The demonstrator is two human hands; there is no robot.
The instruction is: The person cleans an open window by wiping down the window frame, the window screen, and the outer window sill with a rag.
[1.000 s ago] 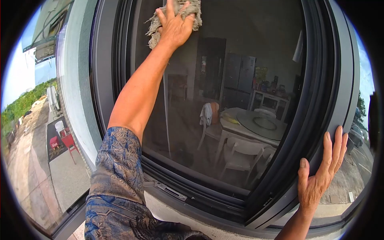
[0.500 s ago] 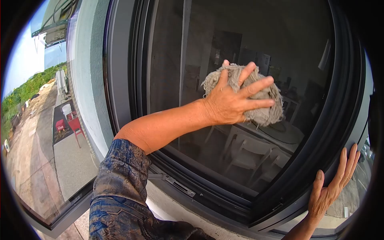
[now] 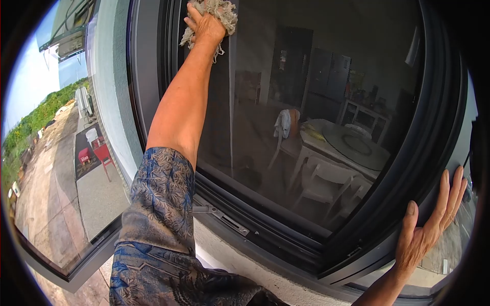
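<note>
The dark-framed window [image 3: 250, 163] shows a dining table [image 3: 324, 147] through its lower right. The hands are well apart: the right hand [image 3: 424, 233] lies, fingers outstretched, along the window's right side; the left hand [image 3: 209, 29] clasps a shaggy grey rag [image 3: 225, 15] at the window's upper left.

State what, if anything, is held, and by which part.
The left hand holds a bunched rag around its middle; the right hand holds nothing, resting against the window frame.
</note>
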